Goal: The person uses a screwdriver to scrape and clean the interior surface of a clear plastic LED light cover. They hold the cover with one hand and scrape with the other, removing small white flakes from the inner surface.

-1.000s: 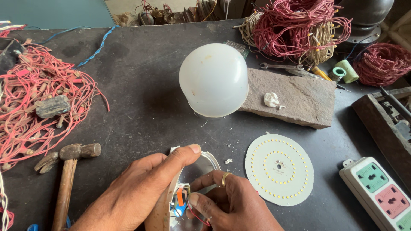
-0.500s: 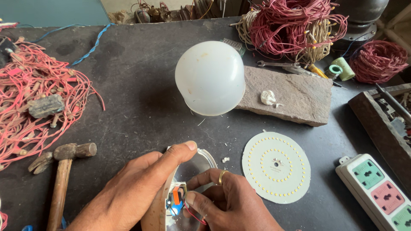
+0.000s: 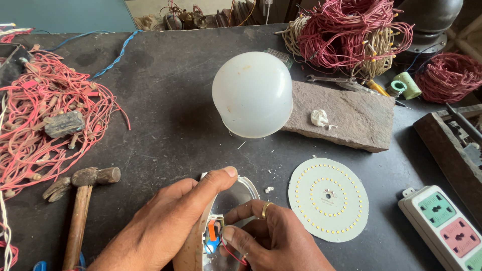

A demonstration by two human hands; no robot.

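Note:
My left hand grips the white housing of a lamp base at the bottom middle, thumb over its rim. The fingers of my right hand reach inside the housing and pinch at a small circuit part with an orange and a blue component and red wires. A round white LED disc lies flat just right of my right hand. The white dome cover stands further back in the middle of the dark table.
A hammer lies at the left, beside a tangle of red wires. A flat stone slab sits behind the disc. A power strip is at the right edge, wire coils and small tools at the back right.
Both hands stay on the lamp housing; my right fingers have shifted slightly inside it. The view has drifted a little.

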